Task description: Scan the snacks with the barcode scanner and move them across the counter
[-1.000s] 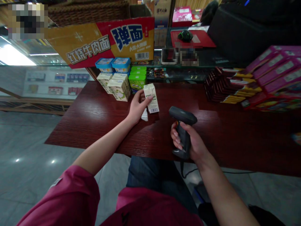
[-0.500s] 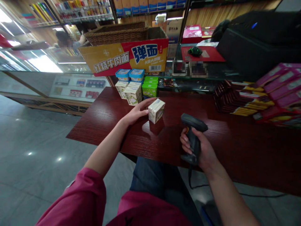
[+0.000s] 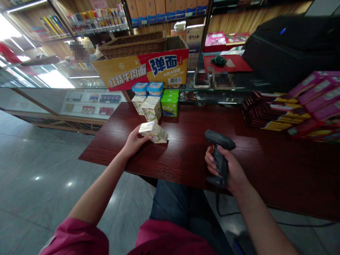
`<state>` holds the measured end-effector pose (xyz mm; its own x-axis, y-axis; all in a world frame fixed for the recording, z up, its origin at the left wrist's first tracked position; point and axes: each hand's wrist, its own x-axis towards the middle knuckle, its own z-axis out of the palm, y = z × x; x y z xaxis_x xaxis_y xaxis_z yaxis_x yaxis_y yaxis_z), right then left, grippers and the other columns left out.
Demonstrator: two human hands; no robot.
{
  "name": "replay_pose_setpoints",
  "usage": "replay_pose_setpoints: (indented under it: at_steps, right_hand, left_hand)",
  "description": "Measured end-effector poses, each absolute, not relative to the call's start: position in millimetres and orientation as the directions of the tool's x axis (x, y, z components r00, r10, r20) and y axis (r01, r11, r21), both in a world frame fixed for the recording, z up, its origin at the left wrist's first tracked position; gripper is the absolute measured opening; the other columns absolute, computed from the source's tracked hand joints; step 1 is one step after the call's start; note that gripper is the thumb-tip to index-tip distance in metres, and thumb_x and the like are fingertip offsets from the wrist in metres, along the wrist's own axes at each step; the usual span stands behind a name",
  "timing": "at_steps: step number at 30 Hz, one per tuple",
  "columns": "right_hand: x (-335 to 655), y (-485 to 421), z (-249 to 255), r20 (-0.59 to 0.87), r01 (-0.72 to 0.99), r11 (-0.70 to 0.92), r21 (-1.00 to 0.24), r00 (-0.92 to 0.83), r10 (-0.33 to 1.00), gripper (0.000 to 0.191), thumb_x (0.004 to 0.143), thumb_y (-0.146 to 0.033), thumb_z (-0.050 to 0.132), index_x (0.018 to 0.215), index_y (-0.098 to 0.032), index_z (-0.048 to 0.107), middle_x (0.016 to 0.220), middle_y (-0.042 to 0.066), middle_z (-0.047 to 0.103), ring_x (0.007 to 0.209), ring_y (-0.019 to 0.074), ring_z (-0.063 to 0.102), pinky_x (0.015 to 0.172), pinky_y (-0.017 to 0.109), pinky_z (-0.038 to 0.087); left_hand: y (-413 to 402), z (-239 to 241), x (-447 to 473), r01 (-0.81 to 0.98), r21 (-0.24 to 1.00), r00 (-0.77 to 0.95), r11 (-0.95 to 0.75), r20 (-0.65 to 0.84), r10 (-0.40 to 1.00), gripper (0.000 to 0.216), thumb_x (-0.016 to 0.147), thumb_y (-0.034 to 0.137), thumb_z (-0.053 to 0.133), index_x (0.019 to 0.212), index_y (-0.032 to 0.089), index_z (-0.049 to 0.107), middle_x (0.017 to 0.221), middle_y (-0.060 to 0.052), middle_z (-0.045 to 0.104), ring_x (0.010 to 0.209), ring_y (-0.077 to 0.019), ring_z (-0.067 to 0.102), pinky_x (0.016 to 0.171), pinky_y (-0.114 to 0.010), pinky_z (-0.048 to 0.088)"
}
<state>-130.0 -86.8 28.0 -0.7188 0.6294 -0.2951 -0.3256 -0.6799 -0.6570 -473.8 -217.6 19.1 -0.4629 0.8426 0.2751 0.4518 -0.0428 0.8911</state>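
Note:
My left hand (image 3: 135,142) grips a small cream drink carton (image 3: 154,131), tipped on its side just above the dark red wooden table (image 3: 186,156). My right hand (image 3: 225,168) is wrapped round the handle of a black barcode scanner (image 3: 219,150), held upright over the table's near edge with its head pointing left. A cable hangs down from the scanner. More cream cartons (image 3: 147,106) stand in a cluster at the table's far side, behind the held one.
Blue tubs (image 3: 147,88) and green boxes (image 3: 170,104) stand by the cartons. A yellow-red cardboard box (image 3: 143,71) sits behind with a wicker basket. Stacks of purple and dark boxes (image 3: 297,102) fill the right. A glass counter (image 3: 53,92) runs left; a person stands far back.
My left hand has pulled the carton toward me and to the left, tipping it from upright onto its side. The scanner hand has stayed about where it was.

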Motion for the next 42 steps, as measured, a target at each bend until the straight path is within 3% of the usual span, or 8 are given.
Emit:
replay_pose_setpoints:
  at_steps: [11, 24, 27, 30, 32, 35, 38, 42]
  right_hand:
    - [-132, -88, 32, -0.406, -0.282, -0.722, -0.632, -0.673, 0.618, 0.035, 0.063, -0.040, 0.095, 0.078, -0.016, 0.075, 0.062, -0.002, 0.053, 0.046, 0.0068, 0.041, 0.030, 0.014, 0.041]
    - [-131, -85, 28, -0.389, -0.290, -0.735, -0.613, -0.699, 0.600, 0.031, 0.070, -0.040, 0.091, 0.082, -0.016, 0.076, 0.063, -0.001, 0.053, 0.047, 0.0074, 0.040, 0.031, 0.015, 0.042]
    - [-131, -85, 25, -0.360, -0.311, -0.734, -0.604, -0.715, 0.599, 0.029, 0.072, -0.039, 0.090, 0.083, -0.015, 0.076, 0.064, -0.001, 0.054, 0.047, 0.0075, 0.042, 0.032, 0.014, 0.043]
    - [-127, -85, 23, -0.311, -0.372, -0.703, -0.606, -0.703, 0.640, 0.025, 0.078, -0.038, 0.086, 0.086, -0.017, 0.074, 0.065, -0.001, 0.056, 0.048, 0.0086, 0.044, 0.034, 0.015, 0.044]
    - [-120, -86, 21, -0.279, -0.426, -0.667, -0.611, -0.673, 0.685, 0.023, 0.080, -0.037, 0.084, 0.087, -0.018, 0.073, 0.065, -0.001, 0.057, 0.049, 0.0093, 0.045, 0.034, 0.015, 0.044]
    - [-100, -83, 21, -0.252, -0.492, -0.604, -0.627, -0.605, 0.755, 0.026, 0.080, -0.039, 0.084, 0.087, -0.018, 0.071, 0.065, -0.002, 0.057, 0.048, 0.0093, 0.044, 0.034, 0.016, 0.041]
    - [-70, -72, 21, -0.228, -0.543, -0.519, -0.661, -0.514, 0.827, 0.029, 0.078, -0.042, 0.084, 0.086, -0.018, 0.069, 0.063, -0.003, 0.055, 0.047, 0.0086, 0.043, 0.035, 0.016, 0.039]
    - [-23, -53, 23, -0.201, -0.595, -0.380, -0.708, -0.346, 0.916, 0.027, 0.080, -0.042, 0.081, 0.086, -0.019, 0.067, 0.062, -0.005, 0.054, 0.049, 0.0083, 0.041, 0.037, 0.016, 0.037]
  left_hand:
    - [-209, 11, -570, 0.679, 0.726, -0.598, 0.108, 0.462, 0.655, 0.038, 0.089, 0.048, 0.069, 0.113, 0.019, 0.073, 0.129, -0.011, 0.072, 0.124, -0.0294, 0.064, 0.119, -0.051, 0.047]
    - [-173, -4, -613, 0.632, 0.774, -0.495, 0.034, 0.370, 0.787, 0.049, 0.093, 0.056, 0.061, 0.129, 0.024, 0.066, 0.149, -0.013, 0.055, 0.157, -0.0307, 0.036, 0.137, -0.051, 0.021]
    - [-174, -2, -607, 0.609, 0.790, -0.580, 0.070, 0.384, 0.718, 0.074, 0.083, 0.064, 0.069, 0.143, 0.022, 0.056, 0.156, -0.016, 0.047, 0.151, -0.0356, 0.044, 0.131, -0.055, 0.034]
    - [-185, 4, -585, 0.577, 0.806, -0.718, 0.137, 0.420, 0.555, 0.111, 0.072, 0.068, 0.078, 0.161, 0.023, 0.030, 0.160, -0.020, 0.037, 0.134, -0.0373, 0.059, 0.107, -0.055, 0.057]
    - [-198, 8, -560, 0.647, 0.740, -0.728, 0.181, 0.530, 0.435, 0.108, 0.076, 0.067, 0.078, 0.161, 0.025, 0.026, 0.156, -0.016, 0.040, 0.131, -0.0375, 0.060, 0.101, -0.053, 0.058]
    - [-214, 11, -517, 0.835, 0.524, -0.543, 0.169, 0.732, 0.411, 0.076, 0.085, 0.048, 0.074, 0.151, 0.037, 0.039, 0.151, -0.008, 0.045, 0.127, -0.0378, 0.059, 0.098, -0.059, 0.059]
    - [-211, 8, -467, 0.938, 0.347, -0.273, 0.008, 0.723, 0.634, 0.072, 0.088, 0.040, 0.070, 0.150, 0.056, 0.038, 0.143, -0.002, 0.051, 0.127, -0.0385, 0.057, 0.095, -0.063, 0.062]
    - [-174, 6, -378, 0.948, 0.169, 0.116, -0.269, 0.603, 0.789, 0.065, 0.095, 0.031, 0.066, 0.153, 0.045, 0.043, 0.127, -0.007, 0.062, 0.122, -0.0361, 0.062, 0.102, -0.060, 0.062]
